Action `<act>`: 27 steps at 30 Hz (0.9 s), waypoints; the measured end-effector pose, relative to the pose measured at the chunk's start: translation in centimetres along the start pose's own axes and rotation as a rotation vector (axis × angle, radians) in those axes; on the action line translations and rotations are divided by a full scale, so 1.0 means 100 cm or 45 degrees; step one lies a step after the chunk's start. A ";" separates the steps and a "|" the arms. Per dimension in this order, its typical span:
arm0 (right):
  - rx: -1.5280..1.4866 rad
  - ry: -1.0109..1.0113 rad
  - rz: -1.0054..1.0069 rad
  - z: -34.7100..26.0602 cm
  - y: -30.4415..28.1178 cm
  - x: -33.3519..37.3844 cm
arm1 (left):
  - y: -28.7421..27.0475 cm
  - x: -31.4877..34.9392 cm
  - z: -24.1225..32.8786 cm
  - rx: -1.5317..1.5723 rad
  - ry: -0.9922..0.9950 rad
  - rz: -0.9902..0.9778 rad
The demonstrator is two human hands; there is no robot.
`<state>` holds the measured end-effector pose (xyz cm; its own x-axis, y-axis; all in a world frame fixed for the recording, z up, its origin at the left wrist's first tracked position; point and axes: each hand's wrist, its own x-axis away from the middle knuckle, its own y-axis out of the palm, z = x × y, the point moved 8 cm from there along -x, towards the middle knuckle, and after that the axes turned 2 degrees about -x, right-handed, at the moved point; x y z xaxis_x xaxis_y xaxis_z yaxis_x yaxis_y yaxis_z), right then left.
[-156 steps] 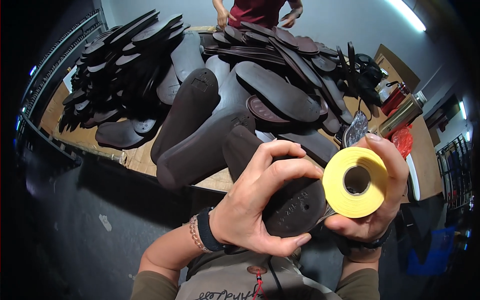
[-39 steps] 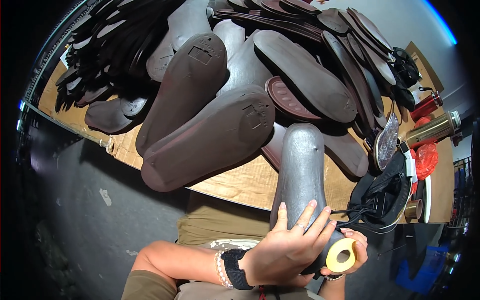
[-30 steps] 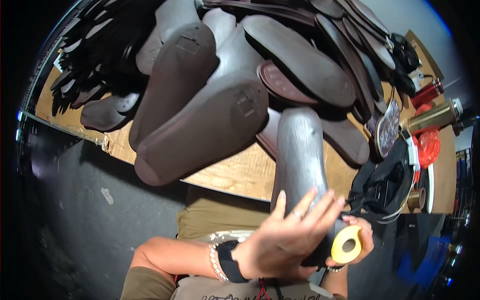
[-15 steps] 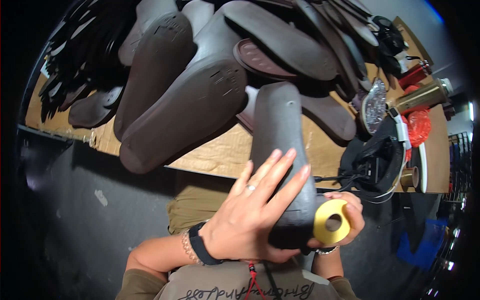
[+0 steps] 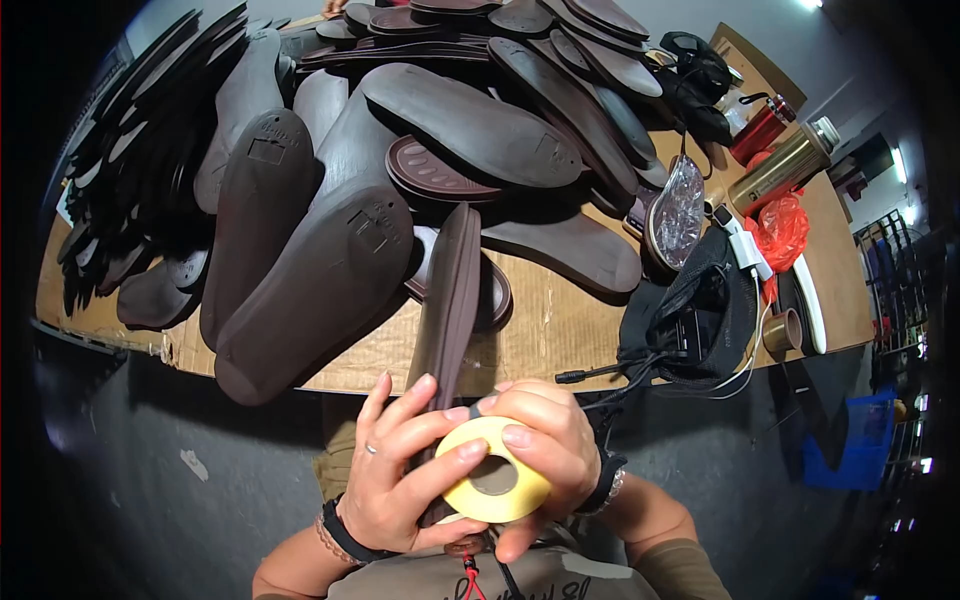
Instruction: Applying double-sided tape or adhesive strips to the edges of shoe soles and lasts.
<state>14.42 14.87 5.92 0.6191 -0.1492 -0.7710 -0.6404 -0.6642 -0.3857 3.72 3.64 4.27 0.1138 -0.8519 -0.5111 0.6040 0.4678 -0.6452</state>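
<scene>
Before my chest, by the near edge of the worktop (image 5: 560, 340), my two hands are drawn together at the roll (image 5: 495, 510). With my right hand (image 5: 560, 440) I grasp it, one fingertip resting on its yellow face above the hole. My left hand (image 5: 400, 465) has its grip closed on the dark sole (image 5: 450, 300), and one of its fingers also lies on the face of the roll. I see the sole edge-on, its far end pointing away from me and its near end partly hidden by my fingers and the roll; whether it touches the roll I cannot tell.

Beyond, large loose soles (image 5: 315, 290) overlap one another, and a dense stack (image 5: 130, 150) leans at the left. On the right side of the worktop I have a black bag (image 5: 690, 320) with cables, a brown tape (image 5: 782, 330) on its side, a red plastic bag (image 5: 780, 230), a gold flask (image 5: 785, 168) and, just behind that, a red flask (image 5: 763, 128). Below, on the right, is a blue crate (image 5: 850, 440).
</scene>
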 end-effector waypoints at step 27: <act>1.360 0.722 -0.237 0.055 -0.127 0.000 | -0.005 0.003 -0.002 0.012 -0.039 0.018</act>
<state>20.08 27.34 8.04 0.6805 -0.5916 -0.4324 -0.4068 0.1859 -0.8944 3.31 3.21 4.33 0.1463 -0.8522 -0.5023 0.6097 0.4775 -0.6326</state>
